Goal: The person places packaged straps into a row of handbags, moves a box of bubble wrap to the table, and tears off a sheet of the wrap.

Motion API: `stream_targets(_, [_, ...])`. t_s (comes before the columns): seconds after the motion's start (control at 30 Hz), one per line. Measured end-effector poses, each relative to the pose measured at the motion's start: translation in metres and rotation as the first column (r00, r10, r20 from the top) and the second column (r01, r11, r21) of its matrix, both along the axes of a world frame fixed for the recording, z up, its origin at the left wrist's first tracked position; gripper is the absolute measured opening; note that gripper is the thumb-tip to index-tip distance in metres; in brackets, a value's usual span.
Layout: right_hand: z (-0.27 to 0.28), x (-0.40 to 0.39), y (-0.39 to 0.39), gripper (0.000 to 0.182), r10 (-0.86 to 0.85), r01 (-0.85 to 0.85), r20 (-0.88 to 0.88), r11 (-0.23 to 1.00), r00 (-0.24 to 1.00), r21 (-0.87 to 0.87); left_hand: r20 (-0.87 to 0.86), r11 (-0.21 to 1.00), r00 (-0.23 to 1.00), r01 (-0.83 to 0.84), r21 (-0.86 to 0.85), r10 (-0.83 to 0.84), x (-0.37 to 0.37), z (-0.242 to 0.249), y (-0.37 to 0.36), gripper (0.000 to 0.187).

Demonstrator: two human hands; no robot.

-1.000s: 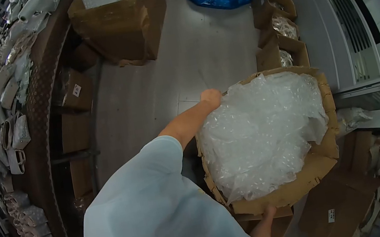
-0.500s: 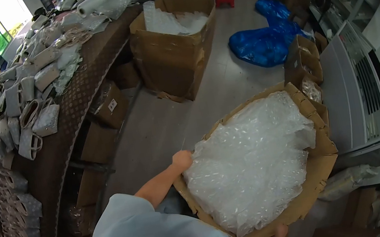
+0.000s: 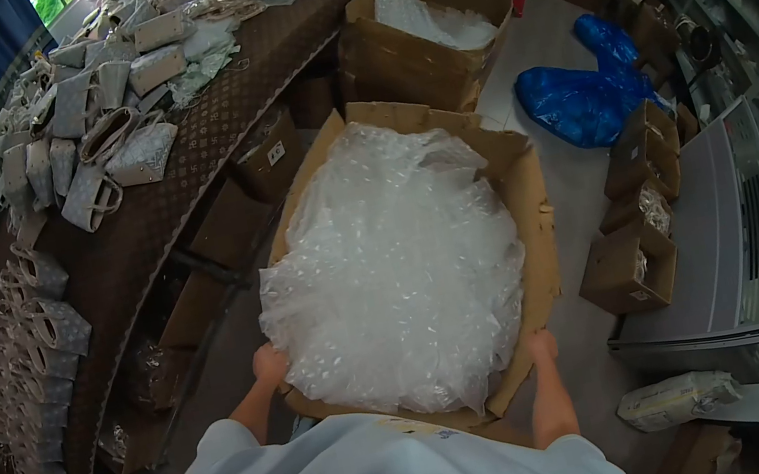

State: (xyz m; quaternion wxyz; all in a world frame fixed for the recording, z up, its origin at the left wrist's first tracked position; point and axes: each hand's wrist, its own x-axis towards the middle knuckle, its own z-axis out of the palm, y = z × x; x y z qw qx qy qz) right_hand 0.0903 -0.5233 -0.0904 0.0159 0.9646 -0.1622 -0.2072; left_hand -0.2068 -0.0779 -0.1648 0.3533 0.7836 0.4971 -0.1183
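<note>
A large cardboard box [image 3: 525,211] heaped with bubble wrap [image 3: 400,269] sat centre frame. The left hand [image 3: 269,364] gripped its near corner at seven o'clock, fingers curled; the right hand [image 3: 541,347] clasped the rim at five. A bag-covered table [image 3: 188,184] lay at ten o'clock.

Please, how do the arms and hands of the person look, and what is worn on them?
Both arms come out of short, loose, pale blue sleeves and are bare below them. The left hand and the right hand wear no gloves. No watch, ring or band shows on either wrist. The fingers are mostly hidden from view.
</note>
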Motion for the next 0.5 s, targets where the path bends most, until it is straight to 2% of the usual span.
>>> stream_targets(0.07, [-0.014,0.02,0.032,0.044,0.125,-0.127,-0.049,0.991,0.991,-0.045,-0.014,0.999,0.999,-0.038,-0.014,0.038,-0.006,-0.004,0.019,0.031])
stream_targets(0.13, [-0.012,0.038,0.068,0.044,0.143,-0.144,-0.065,0.989,0.988,-0.012,-0.004,0.993,0.993,-0.115,-0.007,0.115,0.002,0.0,0.037,0.032])
stream_targets(0.2, [-0.012,0.052,0.095,0.043,0.113,-0.11,-0.058,0.992,0.992,0.06,-0.041,0.993,0.993,-0.107,0.042,0.109,0.028,-0.008,0.065,0.029])
stream_targets(0.23, [-0.022,0.057,0.1,0.042,0.074,-0.067,-0.052,0.991,0.996,0.119,-0.052,0.996,0.996,-0.066,0.06,0.069,0.049,0.008,0.083,0.026])
stream_targets(0.27, [-0.029,0.061,0.107,0.041,0.033,-0.025,-0.043,0.984,0.999,0.174,-0.036,0.995,0.997,-0.066,0.071,0.069,0.067,0.002,0.105,0.025])
stream_targets(0.3, [-0.034,0.055,0.113,0.041,0.034,-0.025,-0.056,0.989,0.998,0.144,0.037,0.989,0.996,-0.083,0.12,0.079,0.08,-0.013,0.126,0.025])
stream_targets(0.33, [-0.034,0.049,0.128,0.039,-0.069,0.077,-0.041,0.963,0.997,0.258,0.178,0.989,0.979,-0.117,0.085,0.1,0.101,0.002,0.149,0.028])
stream_targets(0.37, [-0.032,0.044,0.145,0.038,-0.171,0.172,-0.036,0.912,0.985,0.372,0.341,0.994,0.935,-0.107,0.0,0.101,0.112,0.006,0.175,0.039])
stream_targets(0.4, [-0.03,0.038,0.159,0.038,-0.171,0.176,-0.045,0.919,0.984,0.353,0.432,0.967,0.868,-0.183,-0.179,0.244,0.122,0.023,0.195,0.047])
stream_targets(0.43, [-0.028,0.032,0.175,0.039,-0.167,0.136,0.065,0.933,0.984,0.334,0.488,0.906,0.779,-0.237,-0.351,0.393,0.127,0.039,0.207,0.056])
stream_targets(0.5, [-0.018,0.022,0.208,0.048,-0.141,0.057,0.28,0.955,0.95,0.291,0.489,0.899,0.777,-0.221,-0.378,0.396,0.121,0.048,0.215,0.06])
